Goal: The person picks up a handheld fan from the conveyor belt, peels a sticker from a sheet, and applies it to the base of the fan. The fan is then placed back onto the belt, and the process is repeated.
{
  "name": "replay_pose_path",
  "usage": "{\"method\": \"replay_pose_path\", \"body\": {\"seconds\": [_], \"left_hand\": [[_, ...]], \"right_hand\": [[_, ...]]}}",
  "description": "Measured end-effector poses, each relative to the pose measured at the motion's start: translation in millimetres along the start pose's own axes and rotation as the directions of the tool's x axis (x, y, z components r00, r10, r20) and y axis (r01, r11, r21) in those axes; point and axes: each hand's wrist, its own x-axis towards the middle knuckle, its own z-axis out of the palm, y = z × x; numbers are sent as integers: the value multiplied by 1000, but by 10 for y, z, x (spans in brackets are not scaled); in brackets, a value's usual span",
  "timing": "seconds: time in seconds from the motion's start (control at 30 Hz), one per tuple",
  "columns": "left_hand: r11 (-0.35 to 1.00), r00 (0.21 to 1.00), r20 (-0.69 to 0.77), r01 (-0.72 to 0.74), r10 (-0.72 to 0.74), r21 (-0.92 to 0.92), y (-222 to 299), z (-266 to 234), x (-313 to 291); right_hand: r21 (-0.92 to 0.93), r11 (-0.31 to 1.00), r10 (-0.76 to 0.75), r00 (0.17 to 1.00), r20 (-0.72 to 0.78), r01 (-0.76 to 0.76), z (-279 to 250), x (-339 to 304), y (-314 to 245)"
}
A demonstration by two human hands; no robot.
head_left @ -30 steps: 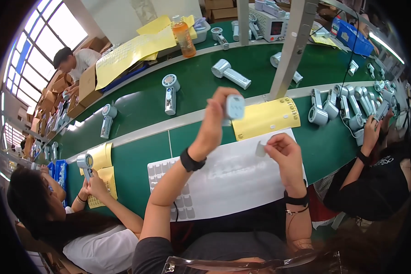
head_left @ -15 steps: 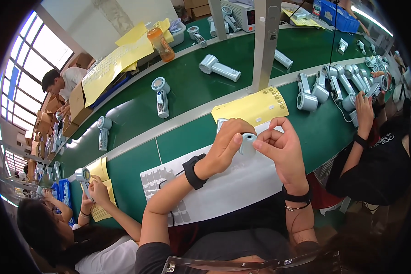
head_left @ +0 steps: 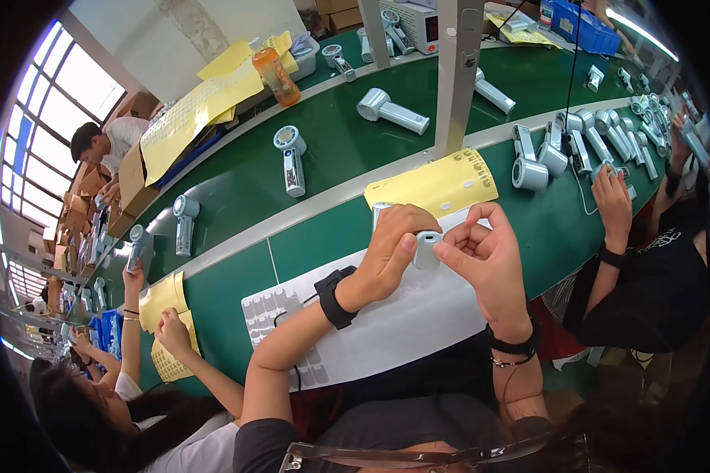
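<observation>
A pale blue handheld fan (head_left: 426,254) is in my left hand (head_left: 390,246), its handle end with a small dark port turned towards me. My left fingers wrap over it and hide most of its body. At the right edge of that handle end, my right hand (head_left: 485,256) closes thumb against curled fingers, the thumb touching the fan. Whether a thin label is also pinched there, I cannot tell. Beneath both hands lies a white backing sheet (head_left: 394,331) with grey label shapes at its left. A yellow label sheet (head_left: 434,187) lies just beyond.
Several fans, one here (head_left: 292,162), lie on the green belt (head_left: 237,177) behind a metal rail. A metal post (head_left: 456,87) rises beyond my hands. More fans (head_left: 531,169) stand at the right, near a co-worker's hand (head_left: 612,197). Another co-worker's hand (head_left: 173,335) is at the left.
The handle end has turned, showing a broader, smoother face; my hands barely shift. Fans on the belt have slid right. The left co-worker has raised a fan to the belt's edge.
</observation>
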Motion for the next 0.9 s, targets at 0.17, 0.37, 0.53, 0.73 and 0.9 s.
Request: {"method": "replay_pose_path", "body": {"seconds": [0.17,0.37,0.53,0.73,0.9], "left_hand": [[1000,1000,-4,3,-3,18,8,7,-8],[1000,1000,-6,15,-15,12,-2,8,-10],[969,994,23,-110,108,222,0,-29,-12],[971,995,89,-63,43,230,31,-50,13],[945,967,241,-149,79,291,140,-182,135]], "right_hand": [[-42,999,-33,999,-23,32,18,-3,10],[-75,995,-62,998,-30,59,15,6,24],[-228,963,-155,987,-50,140,17,7,48],[-115,991,90,987,132,-75,-215,128,77],[384,856,282,936,213,-345,-310,229,236]]}}
